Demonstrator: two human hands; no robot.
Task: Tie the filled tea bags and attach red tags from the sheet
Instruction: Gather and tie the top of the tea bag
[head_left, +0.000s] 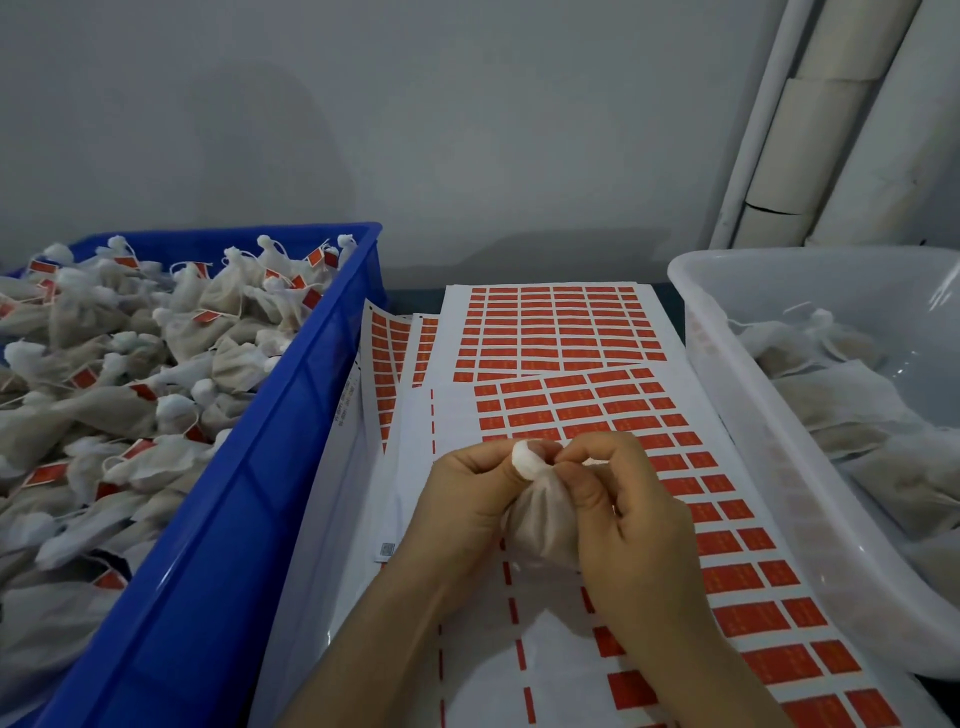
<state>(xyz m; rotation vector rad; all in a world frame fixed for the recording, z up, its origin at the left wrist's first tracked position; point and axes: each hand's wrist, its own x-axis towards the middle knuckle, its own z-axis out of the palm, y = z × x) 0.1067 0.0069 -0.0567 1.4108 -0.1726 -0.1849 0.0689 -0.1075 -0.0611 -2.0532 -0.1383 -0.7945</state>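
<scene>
A filled white tea bag (545, 514) is held upright between both hands above the sheet of red tags (737, 577). My left hand (467, 499) grips its left side, fingers curled at the gathered neck. My right hand (628, 519) wraps the bag's right side and pinches at the neck just below the white tuft (525, 460). The string is too fine to make out. Much of the bag's body is hidden by my fingers.
A blue crate (249, 519) on the left is heaped with tied, tagged tea bags (104, 364). A translucent white tub (737, 415) on the right holds untied filled bags (841, 395). More tag sheets (556, 327) lie behind. White pipes (810, 130) stand at the back right.
</scene>
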